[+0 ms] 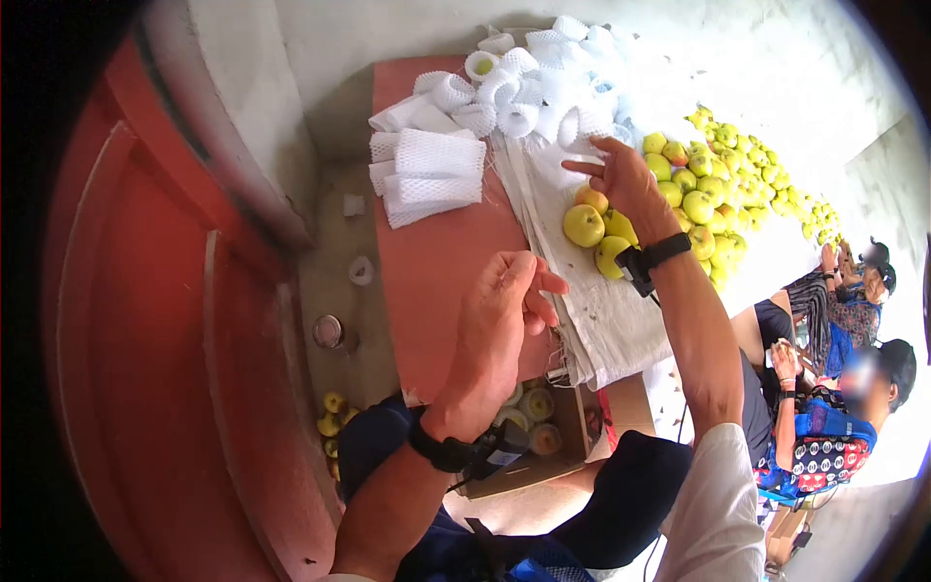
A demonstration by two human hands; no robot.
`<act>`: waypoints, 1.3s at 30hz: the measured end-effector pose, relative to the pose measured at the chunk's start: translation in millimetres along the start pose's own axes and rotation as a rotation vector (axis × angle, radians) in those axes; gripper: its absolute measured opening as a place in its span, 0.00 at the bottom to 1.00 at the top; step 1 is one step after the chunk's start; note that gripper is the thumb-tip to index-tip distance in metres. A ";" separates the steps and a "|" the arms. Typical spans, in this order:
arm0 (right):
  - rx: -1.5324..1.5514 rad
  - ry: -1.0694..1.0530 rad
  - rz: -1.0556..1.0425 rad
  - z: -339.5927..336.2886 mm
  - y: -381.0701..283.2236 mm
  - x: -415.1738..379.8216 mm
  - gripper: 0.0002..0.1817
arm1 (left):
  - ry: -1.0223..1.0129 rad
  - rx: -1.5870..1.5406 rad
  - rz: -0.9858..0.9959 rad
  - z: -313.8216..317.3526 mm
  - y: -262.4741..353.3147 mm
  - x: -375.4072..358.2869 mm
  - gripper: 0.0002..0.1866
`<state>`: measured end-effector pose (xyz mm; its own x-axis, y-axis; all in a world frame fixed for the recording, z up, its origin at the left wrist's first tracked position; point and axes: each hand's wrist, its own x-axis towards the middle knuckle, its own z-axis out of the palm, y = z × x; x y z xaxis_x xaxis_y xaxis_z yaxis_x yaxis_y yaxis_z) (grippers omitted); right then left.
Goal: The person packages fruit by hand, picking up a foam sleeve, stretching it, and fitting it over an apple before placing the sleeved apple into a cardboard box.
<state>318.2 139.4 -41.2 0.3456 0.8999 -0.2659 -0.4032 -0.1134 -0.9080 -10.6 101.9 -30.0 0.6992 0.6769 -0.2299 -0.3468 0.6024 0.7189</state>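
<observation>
Yellow-green round apples (pixel 698 207): right hand (pixel 626 182) beside, fingers spread; left hand (pixel 497 315) apart, fingers loosely curled; white foam-mesh sleeves (pixel 553 82) alongside, likely for reach.

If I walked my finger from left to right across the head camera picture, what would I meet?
Red panel → round thing on the floor → flat white foam sleeves → left hand → right hand → nearest co-worker's black cap.

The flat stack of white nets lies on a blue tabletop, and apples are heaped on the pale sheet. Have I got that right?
Not quite: the tabletop is red, not blue, as the head view shows. The flat stack of white nets does lie on it, and apples are heaped on the pale sheet.
</observation>
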 end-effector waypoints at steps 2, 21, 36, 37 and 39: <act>-0.663 -0.168 -0.553 -14.0 11.3 -1.6 0.30 | 0.002 0.004 0.010 1.0 -1.1 0.9 0.10; -0.323 0.011 -0.271 48.3 44.4 -163.1 0.25 | -0.085 0.300 0.280 -0.4 12.5 12.1 0.20; -0.610 0.249 -0.168 12.6 71.6 -182.5 0.18 | 0.116 0.532 0.442 -31.1 7.0 44.2 0.15; -0.610 0.248 -0.167 1.8 71.0 -172.1 0.18 | 0.106 0.423 0.400 -30.8 6.6 45.0 0.15; -0.774 0.313 -0.377 -3.2 61.1 -156.5 0.20 | 0.095 0.311 0.357 -29.0 6.1 46.3 0.15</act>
<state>242.2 -9.7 -56.1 0.5987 0.7920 0.1195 0.4247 -0.1874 -0.8857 1.5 149.2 -55.3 0.5050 0.8629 0.0187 -0.3411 0.1796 0.9227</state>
